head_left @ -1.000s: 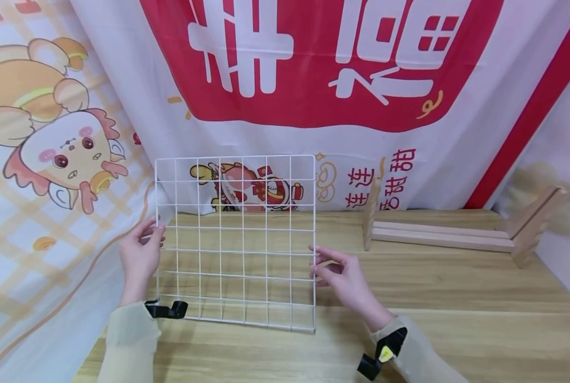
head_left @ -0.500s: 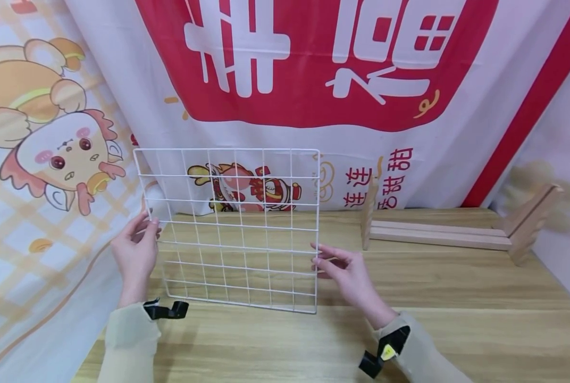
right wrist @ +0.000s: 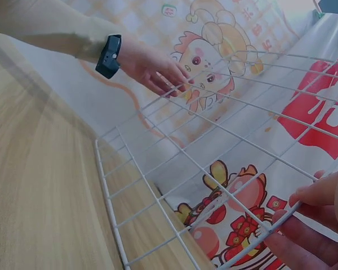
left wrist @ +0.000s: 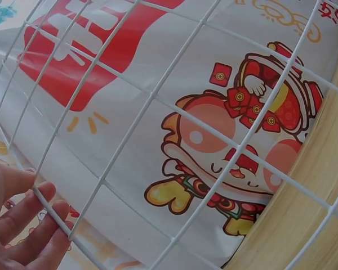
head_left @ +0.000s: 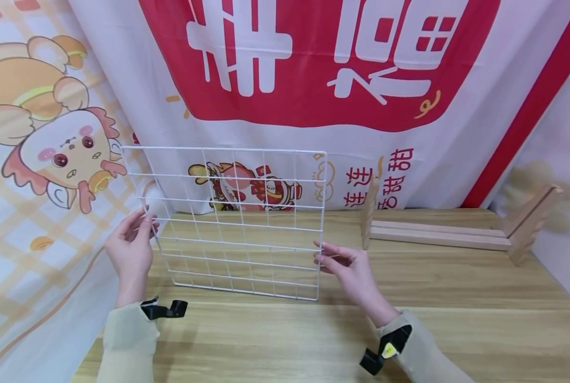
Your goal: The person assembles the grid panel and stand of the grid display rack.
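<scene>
A white wire grid panel (head_left: 243,224) is held up in front of me in the head view, tilted, its top edge looking wider than its bottom one. My left hand (head_left: 131,244) pinches its left side wire between thumb and fingers. On the opposite side, my right hand (head_left: 349,271) grips the right side wire with thumb and fingertips. The left wrist view shows fingers (left wrist: 48,233) wrapped at the edge wire of the grid. In the right wrist view, the right thumb (right wrist: 318,191) presses the near edge wire, and the left hand (right wrist: 155,67) appears across the panel.
A wooden rack (head_left: 438,235) with two upright ends and a slatted crosspiece stands at the back right of the wooden table (head_left: 285,340). Printed white cloth (head_left: 294,135) hangs behind the table, with checked cartoon cloth (head_left: 41,223) along the left. Black straps sit on both wrists.
The grid has tilted: its bottom edge swings away from me, while its top edge comes up and spreads leftward. My left hand has shifted slightly left; both hands keep their hold.
</scene>
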